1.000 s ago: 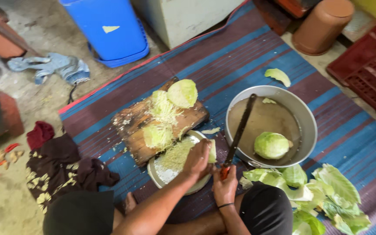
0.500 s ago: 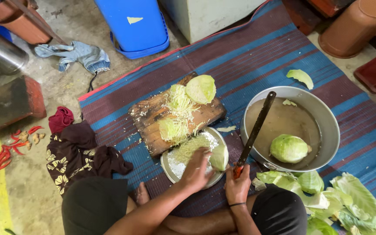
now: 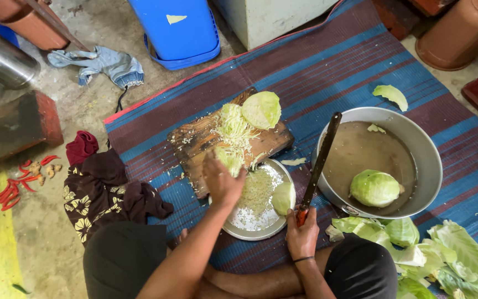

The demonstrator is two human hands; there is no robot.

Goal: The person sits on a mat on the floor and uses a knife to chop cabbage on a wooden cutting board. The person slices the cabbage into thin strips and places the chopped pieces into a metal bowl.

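My left hand reaches over the edge of a wooden cutting board and rests on a heap of shredded cabbage. A cut cabbage half lies at the board's far end. My right hand grips the red handle of a long dark knife whose blade points away over the rim of a steel bowl. Between my hands sits a steel plate holding shredded cabbage and a cabbage wedge.
A whole cabbage sits in water in the bowl. Loose outer leaves pile at the right. A striped mat covers the floor. Blue bin, dark cloth, red chillies and a brown pot stand around.
My left hand has moved from the plate up to the shredded cabbage on the board. The cabbage wedge now lies on the plate. The knife stays in my right hand.
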